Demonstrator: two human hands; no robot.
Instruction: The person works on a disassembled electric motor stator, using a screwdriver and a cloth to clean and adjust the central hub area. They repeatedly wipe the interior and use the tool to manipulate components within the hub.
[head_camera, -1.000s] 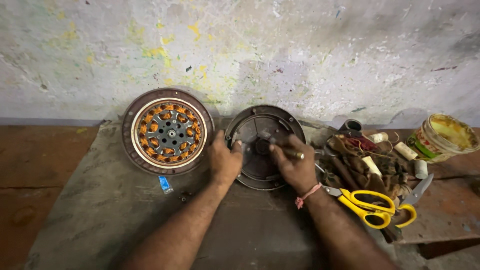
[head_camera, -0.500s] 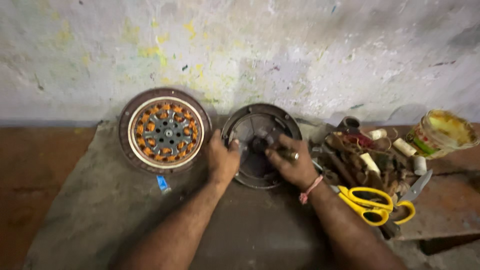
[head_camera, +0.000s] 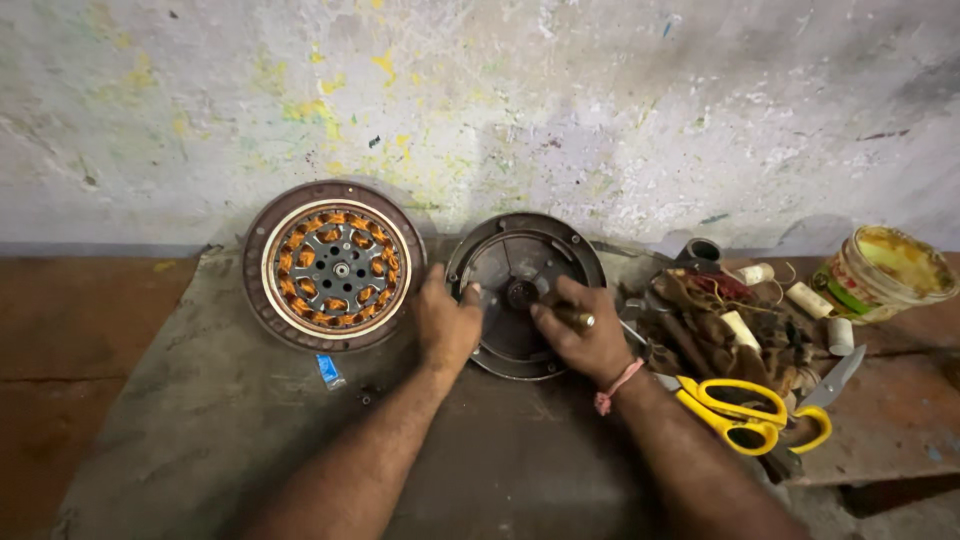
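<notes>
A round dark metal motor cover (head_camera: 520, 255) lies flat on a grey cloth (head_camera: 200, 420) near the wall. My left hand (head_camera: 446, 322) grips its left rim, thumb over the edge. My right hand (head_camera: 580, 335) rests on the cover's right half, fingers closed around a small metal tool near the centre hub (head_camera: 519, 293). To the left lies a round stator (head_camera: 335, 264) with orange copper windings inside a rusty brown ring.
Yellow-handled scissors (head_camera: 745, 415) lie at the right beside a heap of rags, small white cylinders (head_camera: 740, 328) and a short dark pipe piece (head_camera: 702, 251). A stained plastic tub (head_camera: 885, 270) stands at far right. A small blue scrap (head_camera: 328, 370) lies below the stator.
Both hands stay on the dark cover; the fingers of the right hand have shifted slightly over its centre. The view has moved a little.
</notes>
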